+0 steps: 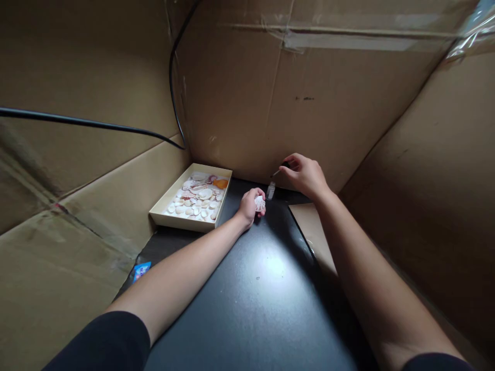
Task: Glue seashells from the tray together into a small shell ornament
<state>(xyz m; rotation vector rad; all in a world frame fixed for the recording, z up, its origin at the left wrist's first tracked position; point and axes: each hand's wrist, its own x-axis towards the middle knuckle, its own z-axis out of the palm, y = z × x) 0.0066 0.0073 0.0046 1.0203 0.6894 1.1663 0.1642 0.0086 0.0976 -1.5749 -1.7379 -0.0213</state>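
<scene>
Between the fingers of my left hand (250, 207) is a small white ribbed seashell (260, 204), its fan side facing up. My right hand (307, 175) is raised beyond it, fingers pinched on the dark cap of a thin-stemmed applicator (275, 174). The stem points down and left, its tip just above a small clear bottle (271, 191); whether it is a dropper or a brush I cannot tell. The bottle stands upright on the dark table, close to my left fingertips. To the left, a shallow cream box (185, 221) holds many pale shells and an orange one (220, 183).
Cardboard walls (240, 103) enclose the black table (232, 299) at the back and sides. A brown cardboard sheet (315, 232) lies under my right forearm. A blue packet (142, 270) rests at the left edge. A black cable (116, 127) hangs across the upper left.
</scene>
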